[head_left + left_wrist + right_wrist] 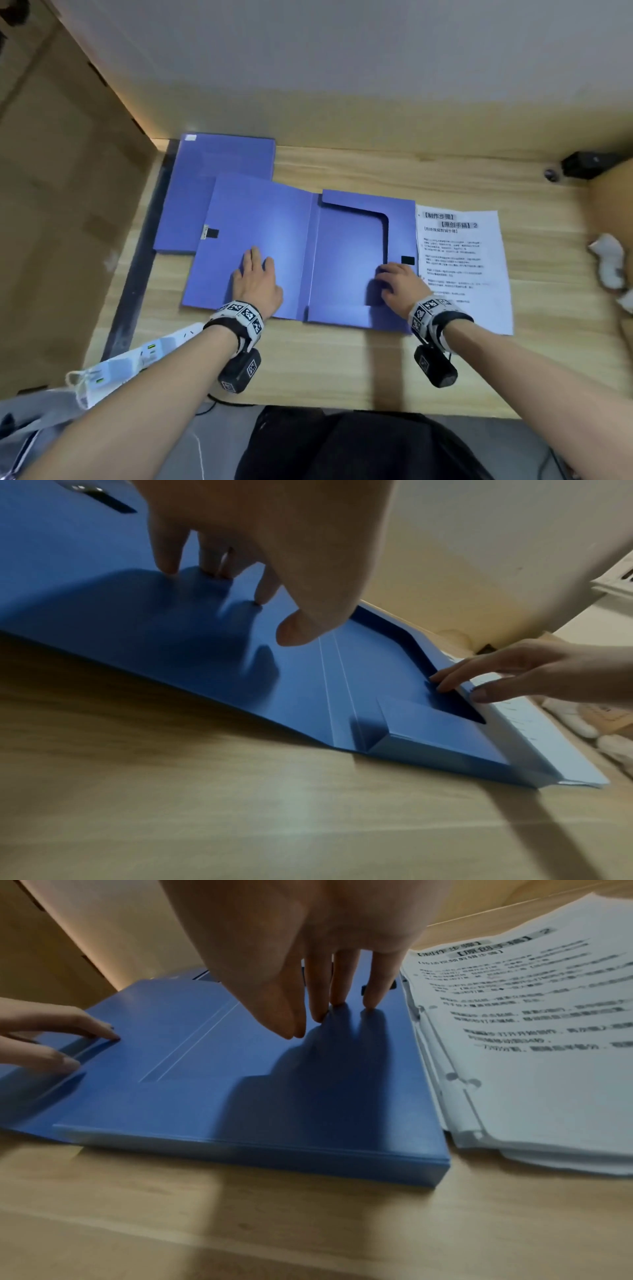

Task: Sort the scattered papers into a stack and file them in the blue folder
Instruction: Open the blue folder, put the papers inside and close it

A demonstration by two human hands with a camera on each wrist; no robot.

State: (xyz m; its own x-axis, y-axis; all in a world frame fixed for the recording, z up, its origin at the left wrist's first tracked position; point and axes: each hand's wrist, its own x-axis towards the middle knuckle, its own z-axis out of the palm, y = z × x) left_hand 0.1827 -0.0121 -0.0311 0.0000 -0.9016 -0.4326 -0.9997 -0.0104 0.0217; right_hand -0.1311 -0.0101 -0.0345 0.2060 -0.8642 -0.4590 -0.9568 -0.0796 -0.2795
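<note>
The blue folder [291, 246] lies spread wide on the wooden desk [342, 370]. Its cover is flat to the left and its box half with the cut-out flap is to the right. My left hand [255, 272] presses the cover with straight fingers [167, 561]. My right hand [394, 281] rests its fingertips [371, 999] on the box half near the flap's edge, holding nothing. A stack of printed papers [462, 267] lies right beside the folder, touching its right edge. In the right wrist view the paper stack [531, 1047] shows several sheets.
A second, closed blue folder [219, 161] lies behind at the back left, partly under the first. A white power strip [150, 349] sits at the front left. A black device [589, 164] and a crumpled white thing [609, 260] are at the right. A cardboard wall [61, 205] stands left.
</note>
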